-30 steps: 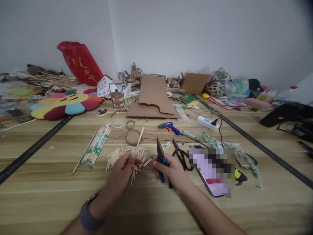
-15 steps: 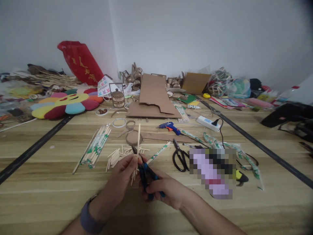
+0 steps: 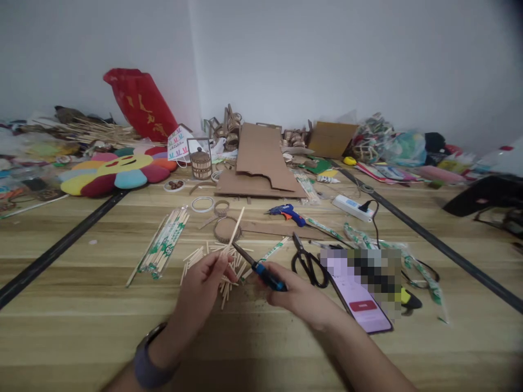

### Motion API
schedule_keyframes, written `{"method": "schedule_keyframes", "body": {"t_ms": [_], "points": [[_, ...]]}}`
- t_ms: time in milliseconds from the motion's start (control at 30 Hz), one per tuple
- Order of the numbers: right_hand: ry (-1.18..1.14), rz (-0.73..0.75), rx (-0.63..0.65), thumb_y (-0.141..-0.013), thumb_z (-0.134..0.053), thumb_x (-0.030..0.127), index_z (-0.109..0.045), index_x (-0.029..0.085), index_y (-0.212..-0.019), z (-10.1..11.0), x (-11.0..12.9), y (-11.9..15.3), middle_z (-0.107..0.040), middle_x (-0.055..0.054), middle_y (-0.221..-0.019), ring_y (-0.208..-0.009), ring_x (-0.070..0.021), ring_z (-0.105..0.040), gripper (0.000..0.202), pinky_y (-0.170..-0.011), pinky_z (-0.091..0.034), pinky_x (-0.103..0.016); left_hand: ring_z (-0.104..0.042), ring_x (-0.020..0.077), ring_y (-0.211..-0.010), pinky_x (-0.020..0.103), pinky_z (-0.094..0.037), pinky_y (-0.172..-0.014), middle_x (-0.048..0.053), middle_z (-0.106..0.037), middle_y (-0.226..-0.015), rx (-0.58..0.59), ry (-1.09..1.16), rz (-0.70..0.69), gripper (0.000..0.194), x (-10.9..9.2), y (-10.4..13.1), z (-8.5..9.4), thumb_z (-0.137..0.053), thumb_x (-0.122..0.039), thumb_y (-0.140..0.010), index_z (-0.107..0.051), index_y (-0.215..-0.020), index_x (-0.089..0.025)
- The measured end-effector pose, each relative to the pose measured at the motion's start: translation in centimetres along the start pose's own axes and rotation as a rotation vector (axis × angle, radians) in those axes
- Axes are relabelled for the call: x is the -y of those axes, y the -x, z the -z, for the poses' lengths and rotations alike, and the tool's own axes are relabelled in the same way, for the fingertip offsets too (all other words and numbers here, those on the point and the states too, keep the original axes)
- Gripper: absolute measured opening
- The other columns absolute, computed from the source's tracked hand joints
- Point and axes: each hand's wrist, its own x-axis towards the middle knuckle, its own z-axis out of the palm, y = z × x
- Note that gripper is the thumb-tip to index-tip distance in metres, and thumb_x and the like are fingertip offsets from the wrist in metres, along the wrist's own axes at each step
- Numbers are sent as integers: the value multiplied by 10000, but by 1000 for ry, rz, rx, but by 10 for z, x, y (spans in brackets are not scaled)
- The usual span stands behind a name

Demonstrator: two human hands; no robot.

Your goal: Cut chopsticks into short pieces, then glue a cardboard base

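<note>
Pliers swung right, stick now leaning

Pliers (image 3: 267, 275) have come out from behind the left hand since the earlier frame; the stick (image 3: 236, 228) has gone from near upright to a rightward lean. On my feed the left hand (image 3: 204, 280) pinches the stick low down, thumb against curled fingers, no visible gap, bulk of the length poking up over the pile of short sticks (image 3: 192, 257). Its top end crosses in front of the cardboard ring (image 3: 223, 238).

Right hand (image 3: 298, 299) is wrapped round the blue-and-black handles, fingers closed. Nose points up-left, tip beside the stick; can't tell if it touches or how wide the jaws stand.

Handling, my read: stick is light, stiff, dry, not slippery, could split or snap under side load. I'd hold it low, near the cut point, light pinch. Pliers look heavier and rigid; I'd grip well back on the handles. Scissors (image 3: 310, 267) lie just beyond the right hand.
</note>
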Motion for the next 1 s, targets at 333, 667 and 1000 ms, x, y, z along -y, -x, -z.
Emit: {"method": "schedule_keyframes", "body": {"t_ms": [333, 667, 1000], "points": [[70, -4, 91, -581, -546, 140, -631, 200, -966, -2, -7, -3, -553, 13, -870, -866, -198, -486, 399, -763, -350, -289, -517, 182, -579, 260, -345, -533, -2, -609, -595, 132, -113, 25, 436, 1, 3, -8, -406, -528, -877, -589, -633, -216], [56, 21, 101, -581, -536, 146, -629, 206, -962, -8, -12, -3, -525, 22, -841, -824, -179, -464, 397, -745, -352, -280, -548, 188, -607, 271, -353, -606, -11, -568, -561, 159, -200, -11, 401, 2, 5, -9, -398, -470, -880, -522, -594, -218], [107, 44, 99, -590, -532, 133, -584, 194, -917, -9, -13, -6, -504, 24, -828, -808, -170, -454, 337, -726, -348, -273, -503, 176, -541, 268, -341, -570, -28, -512, -506, 201, -159, 2, 395, -1, 5, -9, -392, -482, -876, -477, -585, -228]]}}
